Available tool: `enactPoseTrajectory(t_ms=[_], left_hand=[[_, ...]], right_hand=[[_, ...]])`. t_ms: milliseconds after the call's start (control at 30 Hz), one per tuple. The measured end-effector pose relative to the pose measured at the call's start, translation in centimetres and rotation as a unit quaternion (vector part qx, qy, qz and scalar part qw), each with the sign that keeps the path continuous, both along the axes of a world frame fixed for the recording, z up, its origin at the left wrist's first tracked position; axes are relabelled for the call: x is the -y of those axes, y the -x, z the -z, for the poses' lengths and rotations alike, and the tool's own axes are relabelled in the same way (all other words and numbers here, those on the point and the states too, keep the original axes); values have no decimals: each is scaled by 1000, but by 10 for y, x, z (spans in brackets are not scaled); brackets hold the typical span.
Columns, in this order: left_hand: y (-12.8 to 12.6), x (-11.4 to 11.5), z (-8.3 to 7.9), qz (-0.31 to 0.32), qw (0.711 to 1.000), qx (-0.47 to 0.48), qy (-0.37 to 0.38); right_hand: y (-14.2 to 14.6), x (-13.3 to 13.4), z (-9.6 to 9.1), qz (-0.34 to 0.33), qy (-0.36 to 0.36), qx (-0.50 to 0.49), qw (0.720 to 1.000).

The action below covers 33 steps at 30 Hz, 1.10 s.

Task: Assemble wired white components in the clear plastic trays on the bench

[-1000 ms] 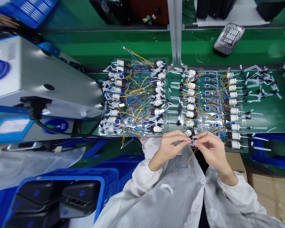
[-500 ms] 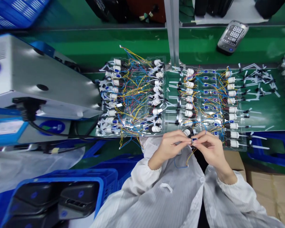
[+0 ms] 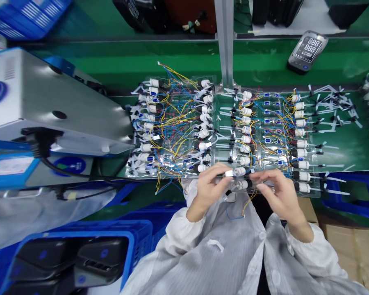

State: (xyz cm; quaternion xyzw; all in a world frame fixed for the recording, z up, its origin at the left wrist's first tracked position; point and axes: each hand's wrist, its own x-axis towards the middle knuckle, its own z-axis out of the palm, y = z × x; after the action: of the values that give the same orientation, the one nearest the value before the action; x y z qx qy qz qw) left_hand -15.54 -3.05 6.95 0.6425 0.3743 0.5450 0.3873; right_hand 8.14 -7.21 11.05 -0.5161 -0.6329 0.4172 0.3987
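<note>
My left hand (image 3: 213, 184) pinches the white end of a small clear-and-white cylindrical part (image 3: 240, 171) between thumb and fingers. Just below it, a similar white-and-black cylindrical part (image 3: 242, 184) lies at the tray's near edge. My right hand (image 3: 276, 191) is to the right of both parts, its thumb and index finger apart and nothing visible held between them. Thin yellow and blue wires (image 3: 248, 201) hang beneath my hands, in front of the grey-white coat. The right clear plastic tray (image 3: 266, 159) carries rows of white cylindrical parts, coloured wires and small blue components.
A second wired tray (image 3: 172, 162) stands to the left, beside a large metal box (image 3: 70, 110). Loose white tubes (image 3: 338, 102) lie at right. A display device (image 3: 307, 52) rests behind the trays. A blue crate (image 3: 129, 246) with black housings is at lower left.
My hands were close together on a small blue component with wires. They have moved apart; my left hand now pinches the clear-and-white cylindrical part, and my right fingers have opened.
</note>
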Motion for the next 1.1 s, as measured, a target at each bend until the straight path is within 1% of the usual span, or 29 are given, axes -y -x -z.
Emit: enactPoseTrajectory(t_ms=[67, 100, 200, 267, 333, 400, 467, 533, 667, 800, 933, 1100], left_hand=[[1, 1, 9, -42, 997, 40, 48], [1, 2, 13, -48, 995, 55, 66], [-1, 5, 18, -31, 993, 86, 78], [-1, 7, 17, -20, 993, 93, 76], [-1, 7, 13, -24, 993, 89, 81], [1, 7, 9, -35, 992, 86, 89], [3, 7, 5, -45, 991, 90, 94], [4, 6, 3, -49, 990, 94, 92], [1, 6, 2, -47, 990, 98, 86], [-2, 6, 4, -28, 993, 86, 70], [1, 7, 9, -33, 995, 62, 65], [5, 9, 10, -34, 996, 32, 69]], right_hand=[[-5, -8, 0, -12, -39, 78, 996], [-5, -12, 2, -27, -63, 111, 991], [7, -21, 11, -71, -112, 176, 975], [18, -24, 17, -85, -117, 215, 966], [24, -26, 20, -90, -114, 243, 959], [23, -25, 19, -96, -122, 243, 957], [15, -25, 15, -103, -133, 234, 957], [5, -25, 12, -96, -134, 251, 954], [-4, -25, 11, -65, -117, 339, 931], [3, -24, 15, -48, -110, 390, 913], [15, -22, 14, -38, -104, 431, 896], [27, -25, 15, -23, -109, 444, 889]])
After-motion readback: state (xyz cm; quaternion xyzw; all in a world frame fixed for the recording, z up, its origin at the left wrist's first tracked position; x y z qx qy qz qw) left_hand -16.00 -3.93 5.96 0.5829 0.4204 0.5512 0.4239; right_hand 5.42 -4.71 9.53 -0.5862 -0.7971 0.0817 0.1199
